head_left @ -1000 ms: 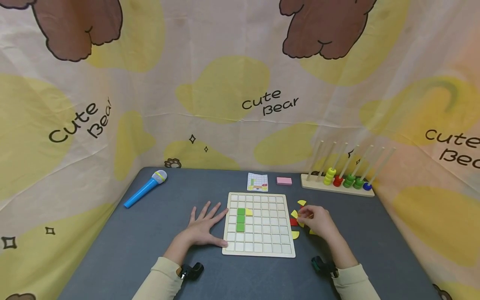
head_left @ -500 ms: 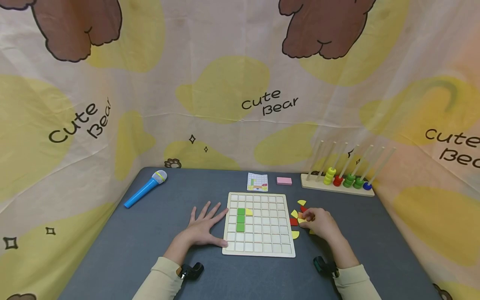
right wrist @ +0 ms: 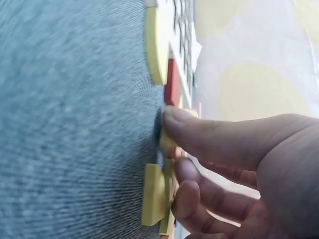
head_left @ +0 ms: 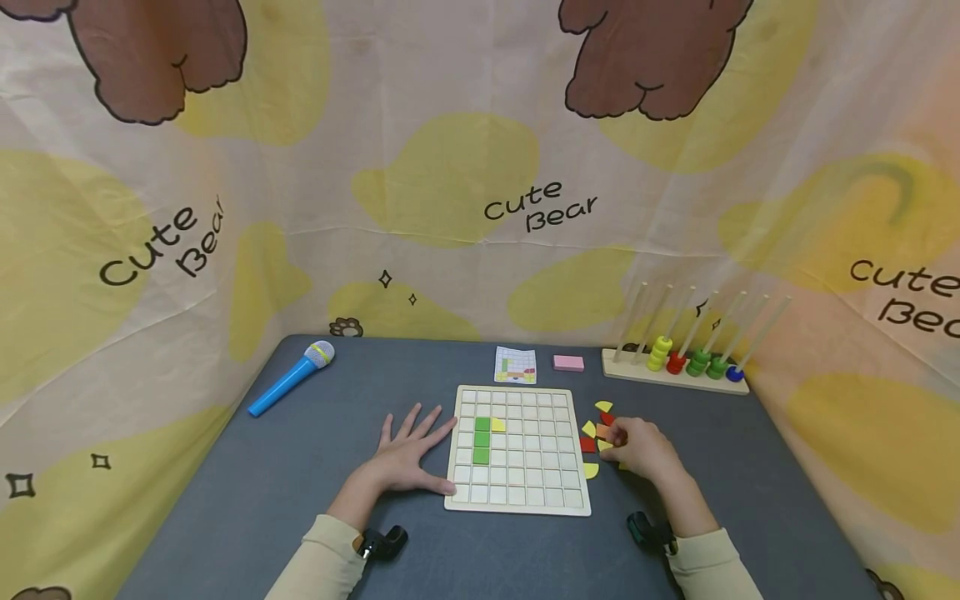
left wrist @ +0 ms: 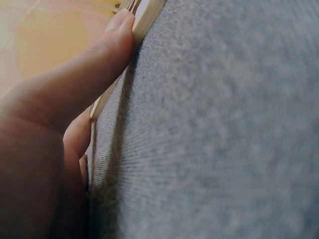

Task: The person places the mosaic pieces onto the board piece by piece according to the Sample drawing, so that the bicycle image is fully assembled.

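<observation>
My left hand (head_left: 403, 461) lies spread at the left edge of a white gridded board (head_left: 517, 492), its thumb on the rim. In the left wrist view, the thumb (left wrist: 99, 69) touches the board's side (left wrist: 148, 20). Green squares (head_left: 482, 440) and a yellow piece (head_left: 498, 425) sit on the grid. To the right, my right hand (head_left: 643, 448) reaches with bent fingers into a scatter of pieces. Its thumb (right wrist: 199, 134) touches a yellow piece (right wrist: 169, 140); an orange piece (head_left: 602, 431) lies by the fingertips. Whether they pinch anything is hidden.
Red (head_left: 587, 445) and yellow (head_left: 591, 471) pieces lie along the board's right side. Behind stand a pattern card (head_left: 515, 365), a pink block (head_left: 567, 362) and a bead stacker (head_left: 675, 373) with upright rods. A blue toy microphone (head_left: 291, 380) lies back left.
My right hand has drawn slightly right and lower over the pieces, uncovering the orange piece. It then stays almost still. The left hand and board have not moved.
</observation>
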Motion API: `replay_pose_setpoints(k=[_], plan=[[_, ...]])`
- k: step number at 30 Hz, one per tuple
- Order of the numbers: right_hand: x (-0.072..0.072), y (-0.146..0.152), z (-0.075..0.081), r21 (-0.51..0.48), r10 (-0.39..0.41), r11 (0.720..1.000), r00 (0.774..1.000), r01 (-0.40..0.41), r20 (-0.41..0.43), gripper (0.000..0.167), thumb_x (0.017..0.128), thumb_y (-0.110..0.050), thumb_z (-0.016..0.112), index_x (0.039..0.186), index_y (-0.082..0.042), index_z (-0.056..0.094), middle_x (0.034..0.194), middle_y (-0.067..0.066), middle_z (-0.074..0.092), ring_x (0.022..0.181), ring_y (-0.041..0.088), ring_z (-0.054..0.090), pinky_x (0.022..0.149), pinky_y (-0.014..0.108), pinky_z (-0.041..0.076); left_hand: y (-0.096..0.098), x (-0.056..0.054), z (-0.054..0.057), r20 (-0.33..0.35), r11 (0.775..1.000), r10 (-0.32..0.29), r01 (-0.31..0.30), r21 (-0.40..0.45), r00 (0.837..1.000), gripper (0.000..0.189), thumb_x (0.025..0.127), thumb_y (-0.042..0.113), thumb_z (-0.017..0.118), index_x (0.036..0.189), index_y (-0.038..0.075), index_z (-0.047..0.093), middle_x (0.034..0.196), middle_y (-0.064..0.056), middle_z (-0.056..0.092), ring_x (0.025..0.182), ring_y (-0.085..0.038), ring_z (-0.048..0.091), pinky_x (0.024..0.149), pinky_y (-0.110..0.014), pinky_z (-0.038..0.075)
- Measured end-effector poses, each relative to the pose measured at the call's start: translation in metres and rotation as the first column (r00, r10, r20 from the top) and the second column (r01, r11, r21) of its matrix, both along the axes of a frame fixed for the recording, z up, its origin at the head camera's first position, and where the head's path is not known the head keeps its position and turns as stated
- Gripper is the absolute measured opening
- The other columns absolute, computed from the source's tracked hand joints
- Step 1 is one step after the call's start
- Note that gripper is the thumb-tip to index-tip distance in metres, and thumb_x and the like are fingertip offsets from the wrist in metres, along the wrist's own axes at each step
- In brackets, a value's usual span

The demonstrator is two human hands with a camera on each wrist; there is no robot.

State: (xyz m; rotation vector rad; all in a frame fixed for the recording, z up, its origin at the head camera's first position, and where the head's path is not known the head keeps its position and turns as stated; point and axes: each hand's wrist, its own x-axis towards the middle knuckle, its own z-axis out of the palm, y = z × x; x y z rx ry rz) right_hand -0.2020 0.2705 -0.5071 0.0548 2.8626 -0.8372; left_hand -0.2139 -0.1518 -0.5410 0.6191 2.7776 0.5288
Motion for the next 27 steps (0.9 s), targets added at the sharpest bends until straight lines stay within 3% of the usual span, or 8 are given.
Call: replay_pose_setpoints(k=[6,15,27], plan=[[-0.004,-0.002,0.006,-0.099,0.002,0.995,0.999,-0.005,-0.039,0.020,0.084,-0.019,0.083,0.089,-0.008,0.068,0.080,0.006,0.059,0.073,0.021,0.052,0.059,0.029,0.043,0.000,0.000,-0.001,-0.008,1.000,-0.001,0.001,-0.008,1.000,0.117,0.065,0.087,0.068,0.161,0.040,0.020,0.171,0.004,0.011,0.157,-0.036,-0.004,0.116,-0.072,-0.010],[-0.008,-0.011,0.019,-0.150,0.003,0.989,0.997,-0.015,-0.081,0.030,0.089,-0.019,0.077,0.115,-0.004,0.070,0.086,0.007,0.061,0.072,0.021,0.052,0.058,0.029,0.045,-0.001,0.001,0.000,-0.002,1.000,-0.002,0.002,-0.001,1.000,0.116,0.065,0.086,0.069,0.161,0.040,0.021,0.171,0.003,0.011,0.157,-0.037,-0.004,0.115,-0.072,-0.010],[-0.010,-0.034,0.028,-0.204,0.017,0.978,0.993,-0.041,-0.118,0.015,0.090,-0.014,0.075,0.099,-0.005,0.068,0.086,0.007,0.064,0.076,0.020,0.055,0.063,0.029,0.049,0.001,0.000,0.001,0.006,1.000,0.006,-0.006,-0.012,1.000,0.116,0.065,0.086,0.069,0.161,0.041,0.021,0.171,0.005,0.010,0.157,-0.036,-0.004,0.116,-0.072,-0.011]])
